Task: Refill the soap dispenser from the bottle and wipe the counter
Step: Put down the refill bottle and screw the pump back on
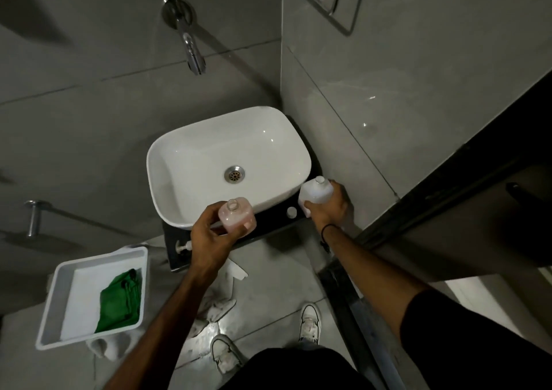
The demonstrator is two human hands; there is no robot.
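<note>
My left hand (209,240) grips the clear soap dispenser (237,214), upright, its neck uncapped and pinkish soap inside, just in front of the white basin (185,162). My right hand (327,207) holds the white refill bottle (316,191), upright and uncapped, over the right end of the black counter (268,228). A small white cap (291,212) lies on the counter between my hands. The dispenser's white pump head (183,245) lies on the counter's left end. A green cloth (121,304) rests in a white tray (89,264) at the lower left.
A chrome tap (192,52) juts from the grey tiled wall above the basin. A tiled side wall and a dark door frame (448,186) close in on the right. A chrome rail (33,216) is on the left wall. My shoes (309,321) stand on the grey floor below.
</note>
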